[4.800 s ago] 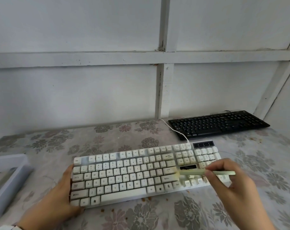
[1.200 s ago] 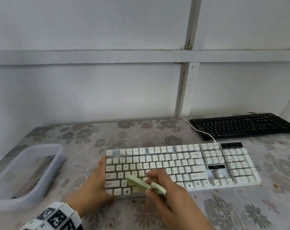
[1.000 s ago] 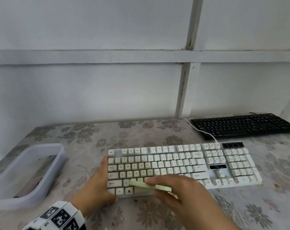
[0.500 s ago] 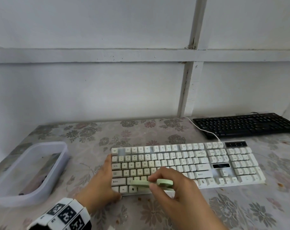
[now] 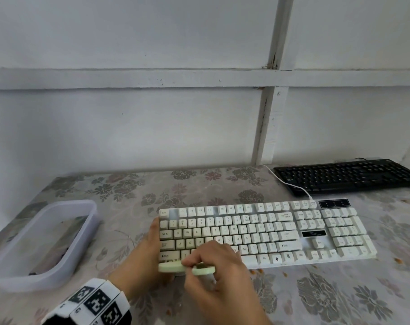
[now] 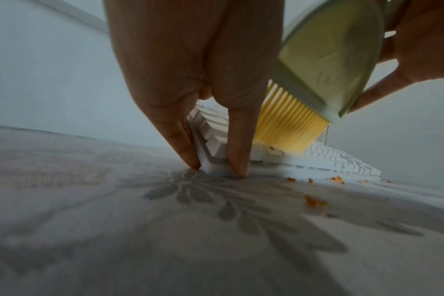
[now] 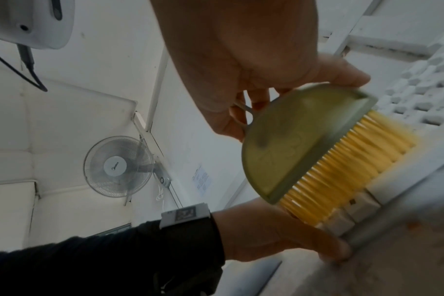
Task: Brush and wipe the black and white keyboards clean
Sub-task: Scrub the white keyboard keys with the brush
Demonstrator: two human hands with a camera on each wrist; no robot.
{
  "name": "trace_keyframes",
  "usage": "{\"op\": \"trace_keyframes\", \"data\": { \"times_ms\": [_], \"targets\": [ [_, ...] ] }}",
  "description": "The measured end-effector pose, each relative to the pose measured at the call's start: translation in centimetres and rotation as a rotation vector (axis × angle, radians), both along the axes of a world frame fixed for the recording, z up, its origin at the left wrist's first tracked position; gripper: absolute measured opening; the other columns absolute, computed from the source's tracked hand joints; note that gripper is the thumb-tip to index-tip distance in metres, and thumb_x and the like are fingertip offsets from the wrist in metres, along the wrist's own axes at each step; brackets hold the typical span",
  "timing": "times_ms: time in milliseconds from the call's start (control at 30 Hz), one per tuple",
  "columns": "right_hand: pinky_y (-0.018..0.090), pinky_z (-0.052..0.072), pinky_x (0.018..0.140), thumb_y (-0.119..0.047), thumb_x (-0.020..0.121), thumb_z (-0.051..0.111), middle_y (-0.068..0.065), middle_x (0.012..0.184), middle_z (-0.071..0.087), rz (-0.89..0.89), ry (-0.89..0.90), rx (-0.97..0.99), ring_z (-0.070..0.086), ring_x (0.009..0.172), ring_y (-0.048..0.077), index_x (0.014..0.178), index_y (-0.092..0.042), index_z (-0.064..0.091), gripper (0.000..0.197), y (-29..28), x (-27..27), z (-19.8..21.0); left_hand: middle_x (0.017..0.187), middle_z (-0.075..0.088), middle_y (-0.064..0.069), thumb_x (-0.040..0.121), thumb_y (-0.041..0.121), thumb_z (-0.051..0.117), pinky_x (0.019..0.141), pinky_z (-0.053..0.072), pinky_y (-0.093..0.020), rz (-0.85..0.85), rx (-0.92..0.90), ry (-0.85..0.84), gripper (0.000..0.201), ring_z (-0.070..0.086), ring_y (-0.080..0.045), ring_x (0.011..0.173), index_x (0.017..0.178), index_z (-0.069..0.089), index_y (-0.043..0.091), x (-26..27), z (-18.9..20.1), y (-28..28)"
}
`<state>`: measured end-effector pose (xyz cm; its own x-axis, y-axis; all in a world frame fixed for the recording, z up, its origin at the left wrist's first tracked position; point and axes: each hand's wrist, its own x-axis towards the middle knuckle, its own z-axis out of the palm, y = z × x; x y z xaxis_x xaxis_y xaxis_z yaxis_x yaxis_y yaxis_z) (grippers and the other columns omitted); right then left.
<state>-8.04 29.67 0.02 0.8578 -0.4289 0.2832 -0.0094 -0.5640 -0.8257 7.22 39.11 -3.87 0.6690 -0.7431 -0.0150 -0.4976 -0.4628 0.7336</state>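
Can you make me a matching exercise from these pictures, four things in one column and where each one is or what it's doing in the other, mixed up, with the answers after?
Things
1. brush
2. black keyboard
3. plastic tub
4. left hand

Places or states
A. at the back right of the table, by the wall
B. fingers straight against the left end of the white keyboard
C. on the table's left side, apart from both keyboards
D. held in the right hand, yellow bristles on the bottom-left keys

Pairs: 1-D, 2-A, 3-C, 4-B
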Motion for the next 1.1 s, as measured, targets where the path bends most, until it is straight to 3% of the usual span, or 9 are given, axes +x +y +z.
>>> {"op": "trace_keyframes", "data": {
  "times_ms": [133, 400, 500, 567, 700, 800, 867, 967, 1100],
  "targets": [
    [0.052, 0.024, 0.109, -0.051, 0.061, 0.035, -0.022, 0.086, 0.057, -0.006, 0.051, -0.008, 0.047, 0.091, -0.002, 0.082, -0.050, 0.046, 0.024, 0.0, -0.1, -0.3, 0.121, 0.046, 0.021, 0.057, 0.058, 0.067, 0.098, 0.045, -0.027, -0.022, -0.004, -0.021, 0.096, 0.050, 0.006, 0.108, 0.134, 0.014, 0.035, 0.3, -0.3, 0.2],
    [0.060, 0.023, 0.108, -0.046, 0.062, 0.037, -0.030, 0.093, 0.054, -0.128, -0.029, -0.049, 0.045, 0.091, -0.005, 0.079, -0.048, 0.047, 0.020, -1.5, -1.0, 0.1, 0.122, 0.041, 0.014, 0.060, 0.015, 0.076, 0.091, 0.041, -0.016, 0.003, 0.107, -0.042, 0.114, 0.047, -0.005, 0.110, 0.132, -0.008, 0.044, 0.6, -0.5, 0.2],
    [0.063, 0.041, 0.091, -0.038, 0.067, 0.047, -0.026, 0.084, 0.057, -0.110, -0.151, -0.084, 0.051, 0.085, -0.002, 0.084, -0.044, 0.049, 0.018, -0.9, -0.6, 0.4, 0.124, 0.045, 0.014, 0.060, 0.024, 0.078, 0.088, 0.042, -0.012, -0.006, 0.054, -0.062, 0.106, 0.050, 0.001, 0.108, 0.126, -0.002, 0.046, 0.5, -0.6, 0.3],
    [0.061, 0.040, 0.093, -0.039, 0.066, 0.046, -0.028, 0.080, 0.056, -0.073, -0.125, -0.066, 0.050, 0.087, -0.001, 0.084, -0.045, 0.049, 0.019, -0.1, 0.0, 0.0, 0.119, 0.047, 0.018, 0.063, 0.050, 0.072, 0.085, 0.040, -0.008, -0.006, 0.014, -0.056, 0.091, 0.049, 0.008, 0.104, 0.128, 0.010, 0.038, 0.1, -0.1, 0.1],
    [0.063, 0.044, 0.087, -0.036, 0.063, 0.047, -0.036, 0.067, 0.040, -0.159, -0.108, -0.244, 0.047, 0.081, -0.004, 0.081, -0.036, 0.048, 0.018, 0.7, 0.7, -1.2, 0.100, 0.065, 0.020, 0.081, 0.069, 0.044, 0.095, 0.046, -0.024, 0.071, -0.091, 0.036, 0.050, 0.059, 0.008, 0.093, 0.119, 0.034, 0.038, -0.2, 0.3, -0.1],
    [0.066, 0.043, 0.085, -0.035, 0.062, 0.045, -0.037, 0.068, 0.041, -0.183, -0.109, -0.248, 0.045, 0.081, -0.006, 0.081, -0.037, 0.047, 0.020, -0.5, 0.3, -1.9, 0.116, 0.048, 0.022, 0.061, 0.046, 0.077, 0.082, 0.041, -0.006, 0.005, 0.017, -0.025, 0.095, 0.052, 0.008, 0.102, 0.127, 0.010, 0.043, -0.1, 0.3, 0.1],
    [0.065, 0.038, 0.091, -0.036, 0.062, 0.043, -0.036, 0.072, 0.048, -0.187, -0.086, -0.194, 0.045, 0.082, -0.006, 0.083, -0.039, 0.048, 0.022, -1.2, -0.1, -1.8, 0.116, 0.044, 0.024, 0.063, 0.026, 0.080, 0.075, 0.040, 0.000, -0.006, 0.048, -0.042, 0.104, 0.049, 0.009, 0.102, 0.126, 0.000, 0.046, 0.0, 0.2, 0.1],
    [0.064, 0.044, 0.083, -0.033, 0.061, 0.046, -0.031, 0.069, 0.045, -0.197, -0.152, -0.246, 0.046, 0.078, -0.006, 0.079, -0.036, 0.049, 0.019, -1.0, -0.2, -1.1, 0.117, 0.039, 0.030, 0.062, 0.030, 0.081, 0.077, 0.038, 0.003, -0.002, 0.014, -0.080, 0.104, 0.045, 0.016, 0.103, 0.129, 0.004, 0.044, 0.2, -0.1, 0.2],
    [0.064, 0.048, 0.078, -0.033, 0.064, 0.050, -0.032, 0.070, 0.048, -0.170, -0.172, -0.194, 0.047, 0.077, -0.008, 0.081, -0.039, 0.050, 0.019, -1.2, -0.4, -1.1, 0.124, 0.043, 0.024, 0.059, 0.038, 0.081, 0.094, 0.042, -0.013, 0.001, 0.011, -0.048, 0.106, 0.048, 0.008, 0.111, 0.136, 0.008, 0.038, 0.2, -0.2, 0.2]
  ]
}}
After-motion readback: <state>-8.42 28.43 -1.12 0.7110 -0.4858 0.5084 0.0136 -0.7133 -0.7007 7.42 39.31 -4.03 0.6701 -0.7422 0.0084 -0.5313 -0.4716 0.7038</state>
